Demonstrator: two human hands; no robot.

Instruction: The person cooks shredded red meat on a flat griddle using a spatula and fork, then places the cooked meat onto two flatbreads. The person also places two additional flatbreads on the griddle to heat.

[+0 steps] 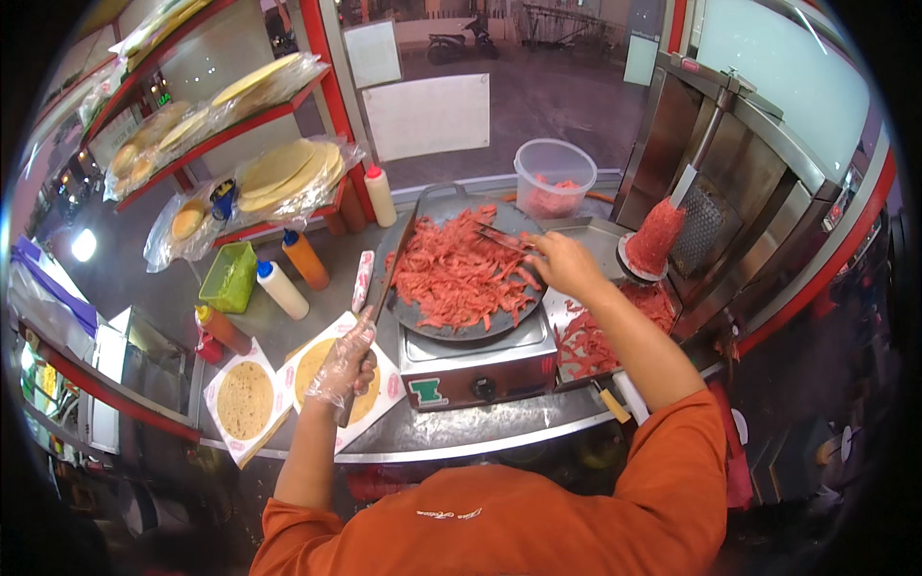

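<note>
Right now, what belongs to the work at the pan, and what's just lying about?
In use: left hand gripping long dark tool, right hand gripping metal utensil, meat shreds, pan, stove.
Seemingly idle: green container, blue-capped white bottle, red-capped bottle, shelf flatbreads.

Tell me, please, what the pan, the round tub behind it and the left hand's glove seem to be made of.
Pan: probably metal, dull dark grey, judging by its thin rim.
Tub: likely plastic, smooth, as reddish shreds show through its translucent wall.
Glove: apparently thin plastic film, clear and glossy, wrinkled over the left hand.
</note>
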